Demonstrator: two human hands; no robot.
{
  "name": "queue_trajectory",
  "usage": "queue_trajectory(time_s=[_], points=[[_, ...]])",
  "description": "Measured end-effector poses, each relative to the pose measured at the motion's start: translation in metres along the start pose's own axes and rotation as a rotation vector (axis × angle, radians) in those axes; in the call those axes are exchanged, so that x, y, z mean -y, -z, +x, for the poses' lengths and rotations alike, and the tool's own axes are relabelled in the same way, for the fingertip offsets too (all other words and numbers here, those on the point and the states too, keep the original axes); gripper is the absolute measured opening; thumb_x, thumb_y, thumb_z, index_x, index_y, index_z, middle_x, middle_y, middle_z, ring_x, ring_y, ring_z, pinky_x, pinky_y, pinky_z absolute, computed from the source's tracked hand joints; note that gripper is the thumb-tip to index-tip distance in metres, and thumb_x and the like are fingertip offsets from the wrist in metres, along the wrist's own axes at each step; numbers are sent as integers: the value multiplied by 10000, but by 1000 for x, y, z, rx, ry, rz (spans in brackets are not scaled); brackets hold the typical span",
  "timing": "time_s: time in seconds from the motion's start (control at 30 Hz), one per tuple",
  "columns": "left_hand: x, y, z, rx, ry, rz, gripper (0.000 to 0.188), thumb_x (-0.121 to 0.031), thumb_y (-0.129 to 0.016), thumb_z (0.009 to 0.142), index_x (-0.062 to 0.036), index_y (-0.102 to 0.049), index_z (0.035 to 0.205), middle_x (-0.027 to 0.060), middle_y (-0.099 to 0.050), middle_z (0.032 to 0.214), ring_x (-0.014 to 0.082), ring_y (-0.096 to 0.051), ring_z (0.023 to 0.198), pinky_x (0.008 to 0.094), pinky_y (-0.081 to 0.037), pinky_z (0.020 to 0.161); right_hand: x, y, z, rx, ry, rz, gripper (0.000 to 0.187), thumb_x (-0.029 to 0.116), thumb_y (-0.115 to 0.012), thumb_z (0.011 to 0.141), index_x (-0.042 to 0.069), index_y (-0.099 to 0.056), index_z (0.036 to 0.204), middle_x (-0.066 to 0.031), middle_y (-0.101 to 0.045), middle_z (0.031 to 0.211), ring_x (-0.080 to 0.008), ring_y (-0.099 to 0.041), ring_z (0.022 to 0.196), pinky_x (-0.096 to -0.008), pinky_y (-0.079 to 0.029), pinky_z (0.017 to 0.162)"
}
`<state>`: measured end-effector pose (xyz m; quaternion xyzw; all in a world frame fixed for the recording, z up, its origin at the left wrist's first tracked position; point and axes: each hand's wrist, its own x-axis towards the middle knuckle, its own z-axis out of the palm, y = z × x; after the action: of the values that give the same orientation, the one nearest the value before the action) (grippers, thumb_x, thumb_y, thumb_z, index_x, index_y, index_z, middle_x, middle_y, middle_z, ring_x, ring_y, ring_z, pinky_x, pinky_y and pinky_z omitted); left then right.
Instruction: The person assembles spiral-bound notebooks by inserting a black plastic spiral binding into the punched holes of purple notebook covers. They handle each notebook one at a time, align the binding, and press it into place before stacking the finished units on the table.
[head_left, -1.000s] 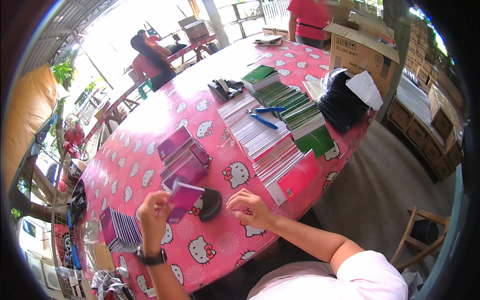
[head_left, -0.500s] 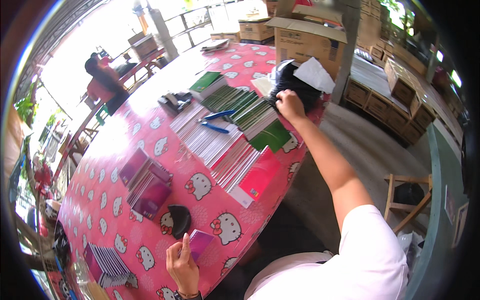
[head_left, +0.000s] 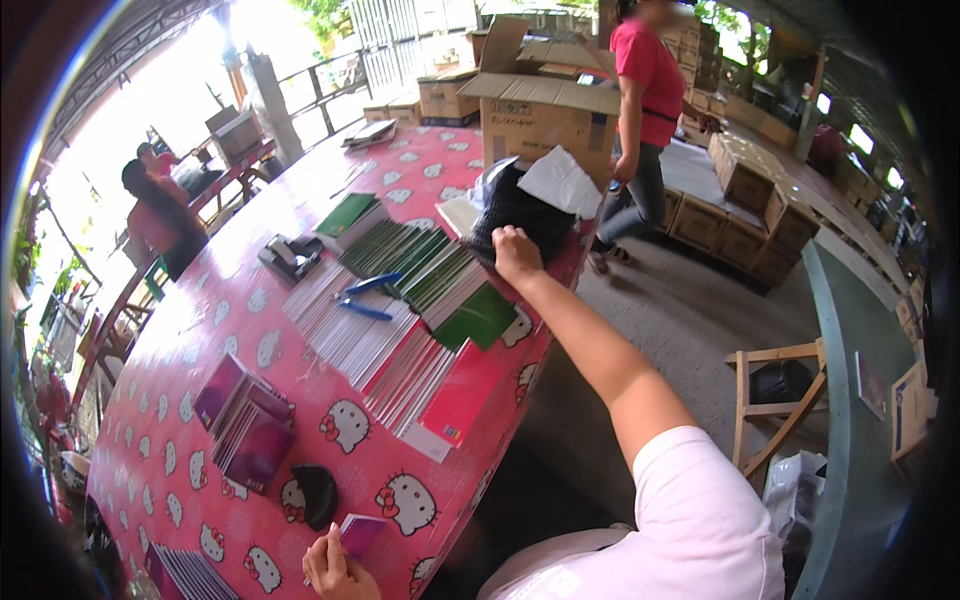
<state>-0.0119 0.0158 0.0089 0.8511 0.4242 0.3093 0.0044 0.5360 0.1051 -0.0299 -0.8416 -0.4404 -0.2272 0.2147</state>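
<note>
My left hand (head_left: 335, 568) is at the near edge of the table, its fingers closed on a small purple notebook (head_left: 360, 535). My right arm reaches far forward, and my right hand (head_left: 515, 255) has its fingers curled in at the near side of a heap of black, thin, ridged strands (head_left: 535, 215). What those fingertips pinch is hidden. Just beyond my left hand lies a black, rounded, half-moon-shaped object (head_left: 318, 497). Further left stands a stack of purple notebooks (head_left: 255, 440), and a row of more notebooks (head_left: 190, 575) sits at the lower left.
Rows of green notebooks (head_left: 425, 275) and red notebooks (head_left: 420, 385) fill the table's middle, with blue-handled pliers (head_left: 368, 298) on top. A black desktop tool (head_left: 290, 260) stands beside them. An open carton (head_left: 550, 120) is behind the heap. A person in red (head_left: 650, 90) walks past it.
The view has turned right, so the table appears further left and lower. A person in red has come in beside the carton. Both hands keep about the same places on the table.
</note>
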Motion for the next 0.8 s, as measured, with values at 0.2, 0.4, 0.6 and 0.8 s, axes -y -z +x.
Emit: queue_trajectory(time_s=[0.2, 0.4, 0.6, 0.8], points=[[-4, -7, -4, -20, 19, 3, 512, 8, -555, 761, -149, -611, 1245, 127, -623, 1040, 301, -577, 968, 445, -434, 889, -3, -1, 14, 17, -51, 30, 204, 72, -535, 809, 28, -580, 1003, -187, -543, 1093, -336, -567, 1012, -418, -515, 833], [-10, -17, -2, -155, 35, -98, 290, -43, -629, 798, -29, -669, 1085, 116, -578, 915, 303, -534, 869, 409, -409, 822, -14, -1, 43, 27, -271, 453, 217, 103, -503, 801, -16, -615, 944, -280, -605, 937, -403, -603, 947, -443, -481, 885], [-2, -3, -1, -149, 86, -84, 321, -33, -697, 737, -93, -687, 1052, 63, -580, 852, 247, -554, 816, 373, -412, 781, 88, 125, -24, 313, -19, 1562, 487, 84, -473, 816, 81, -360, 1289, -4, -443, 750, -47, -357, 510, -179, -324, 456], [-2, -1, 4, -74, 133, -171, 247, -61, -725, 730, -106, -706, 972, 40, -575, 810, 222, -537, 771, 344, -409, 710, 191, 204, -158, 1418, 354, 1307, 221, 220, -511, 983, 35, -569, 1089, -74, -591, 1012, -118, -509, 748, -247, -436, 659]])
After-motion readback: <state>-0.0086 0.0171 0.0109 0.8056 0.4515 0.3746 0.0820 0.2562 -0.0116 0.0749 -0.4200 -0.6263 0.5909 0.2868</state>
